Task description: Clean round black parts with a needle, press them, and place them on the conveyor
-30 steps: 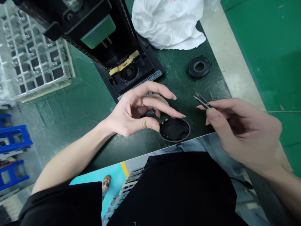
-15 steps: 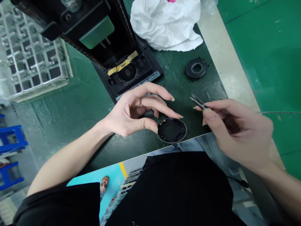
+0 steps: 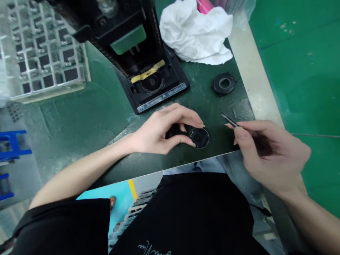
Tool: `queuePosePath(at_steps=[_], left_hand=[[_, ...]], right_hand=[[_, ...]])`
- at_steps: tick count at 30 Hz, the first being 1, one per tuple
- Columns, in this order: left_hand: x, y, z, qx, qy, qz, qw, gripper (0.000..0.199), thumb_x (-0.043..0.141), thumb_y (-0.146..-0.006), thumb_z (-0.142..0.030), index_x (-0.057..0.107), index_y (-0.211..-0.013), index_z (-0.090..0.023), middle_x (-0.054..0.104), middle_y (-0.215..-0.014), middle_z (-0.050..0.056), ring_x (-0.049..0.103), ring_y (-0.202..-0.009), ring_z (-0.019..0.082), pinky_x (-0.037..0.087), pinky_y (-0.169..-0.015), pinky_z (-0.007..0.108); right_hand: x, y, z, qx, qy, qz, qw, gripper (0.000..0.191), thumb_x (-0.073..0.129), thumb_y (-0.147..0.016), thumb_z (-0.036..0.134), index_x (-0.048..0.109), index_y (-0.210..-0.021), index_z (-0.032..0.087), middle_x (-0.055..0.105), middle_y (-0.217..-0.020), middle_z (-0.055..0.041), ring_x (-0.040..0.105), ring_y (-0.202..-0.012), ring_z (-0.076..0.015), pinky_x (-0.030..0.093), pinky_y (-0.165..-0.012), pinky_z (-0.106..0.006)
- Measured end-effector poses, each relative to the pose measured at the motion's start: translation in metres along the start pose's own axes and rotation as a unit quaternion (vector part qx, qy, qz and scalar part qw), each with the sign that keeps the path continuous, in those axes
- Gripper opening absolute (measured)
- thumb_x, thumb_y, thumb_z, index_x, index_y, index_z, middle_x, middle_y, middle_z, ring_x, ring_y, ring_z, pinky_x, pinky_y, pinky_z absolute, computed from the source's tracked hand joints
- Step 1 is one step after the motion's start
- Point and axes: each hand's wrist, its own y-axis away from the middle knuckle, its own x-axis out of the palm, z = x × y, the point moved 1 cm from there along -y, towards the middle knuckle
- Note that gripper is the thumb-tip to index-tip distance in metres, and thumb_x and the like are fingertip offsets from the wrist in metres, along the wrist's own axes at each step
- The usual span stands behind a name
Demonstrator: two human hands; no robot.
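Observation:
Near the front edge of the green table lies a round black part (image 3: pixel 200 138) with small metal contacts along its left side. My left hand (image 3: pixel 170 131) pinches it at the left, thumb on the near rim and a fingertip on the far rim. Metal tweezers (image 3: pixel 229 119) are in my right hand (image 3: pixel 268 152), between thumb and fingers, their tips pointing up and left, apart from the part. A second round black part (image 3: pixel 224 83) with a hole in its middle rests farther back on the right.
A black press (image 3: pixel 162 95) with yellow tape stands behind my left hand. Stacked clear trays (image 3: pixel 77 71) are at the back left. A white cloth (image 3: pixel 195 35) lies at the back, beside a pink object (image 3: pixel 204 6).
My left hand has closed on the round part's rim; the part now sits slightly farther from the table's front edge. The view has shifted a little. The tweezers stay in my right hand.

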Motion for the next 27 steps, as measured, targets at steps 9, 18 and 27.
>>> queuePosePath(at_steps=[9, 18, 27], left_hand=[[-0.011, -0.003, -0.005, -0.015, 0.195, -0.046, 0.98, 0.039, 0.083, -0.088, -0.034, 0.064, -0.119, -0.02, 0.077, -0.11, 0.011, 0.075, -0.106, 0.027, 0.063, -0.085, 0.032], [-0.024, 0.0, -0.036, -0.02, 0.299, -0.021, 0.954, 0.043, 0.084, -0.086, -0.039, 0.06, -0.118, -0.022, 0.079, -0.108, 0.009, 0.077, -0.101, 0.025, 0.065, -0.086, 0.028], [-0.026, -0.001, -0.037, -0.034, 0.307, 0.056, 0.95, 0.049, 0.084, -0.085, -0.041, 0.057, -0.119, -0.019, 0.078, -0.111, 0.016, 0.078, -0.093, 0.025, 0.064, -0.079, 0.029]], right_hand=[[0.002, 0.002, 0.0, 0.035, -0.054, -0.103, 0.993, 0.014, 0.066, -0.095, 0.021, 0.075, -0.104, 0.025, 0.077, -0.087, -0.0035, 0.063, -0.055, -0.013, 0.05, -0.045, -0.027], [0.003, 0.01, -0.019, -0.005, -0.05, -0.057, 0.997, 0.02, 0.069, -0.092, 0.018, 0.074, -0.111, 0.022, 0.076, -0.087, -0.0039, 0.067, -0.062, -0.0154, 0.058, -0.055, -0.029], [0.008, 0.013, -0.025, -0.007, -0.031, -0.018, 0.999, 0.017, 0.07, -0.092, 0.024, 0.075, -0.108, 0.02, 0.075, -0.079, -0.0033, 0.07, -0.059, -0.0156, 0.058, -0.051, -0.023]])
